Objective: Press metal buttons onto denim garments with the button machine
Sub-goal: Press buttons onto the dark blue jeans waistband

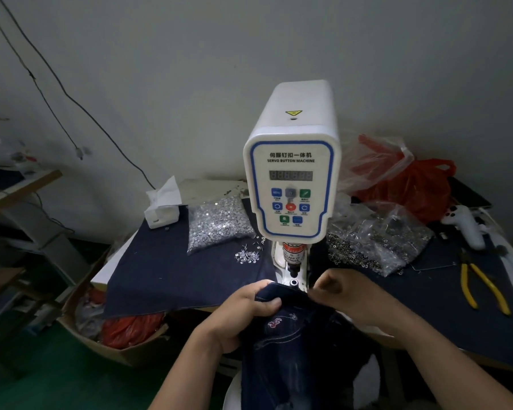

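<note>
The white servo button machine (292,184) stands at the table's middle, its press head (293,258) pointing down at a small round die (293,282). A dark denim garment (288,327) with red and white embroidery hangs off the front edge just below the die. My left hand (243,309) grips the garment's top edge from the left, thumb on top. My right hand (347,294) pinches the same edge from the right with curled fingers.
A bag of silver studs (219,224) with loose ones spilled beside it lies left of the machine; a bag of metal buttons (376,241) lies right. Yellow-handled pliers (483,285), a white handheld device (465,224), red plastic bags (409,179), a tissue box (162,208). A cardboard box (110,335) sits on the floor.
</note>
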